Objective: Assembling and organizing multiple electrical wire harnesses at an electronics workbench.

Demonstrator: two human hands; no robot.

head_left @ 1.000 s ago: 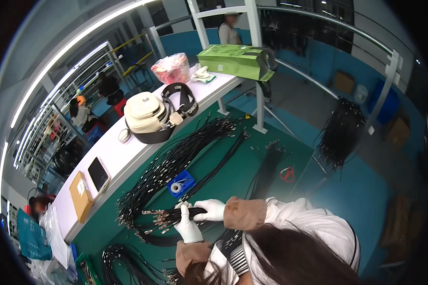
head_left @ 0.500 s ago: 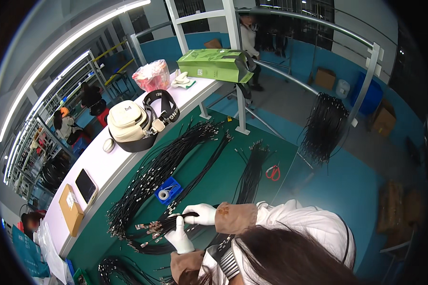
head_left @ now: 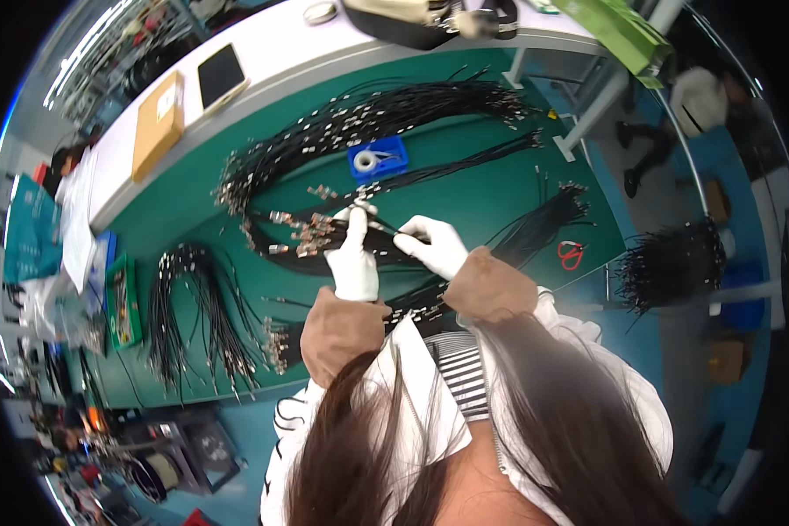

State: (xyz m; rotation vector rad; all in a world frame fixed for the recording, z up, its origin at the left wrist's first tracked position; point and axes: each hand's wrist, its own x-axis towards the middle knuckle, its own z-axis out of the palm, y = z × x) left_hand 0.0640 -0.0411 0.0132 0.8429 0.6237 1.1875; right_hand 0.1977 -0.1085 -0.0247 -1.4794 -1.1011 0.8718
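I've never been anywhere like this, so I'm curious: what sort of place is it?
Most likely a cable workshop or factory floor. Bundles of black cables lie across a green work table, another bunch hangs beside it, and a white-gloved left hand holds more.

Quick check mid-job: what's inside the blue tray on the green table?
The blue tray holds a white ring-shaped roll and, beside it, something thin and pale, too small to identify. Whatever lies beneath the roll is covered.
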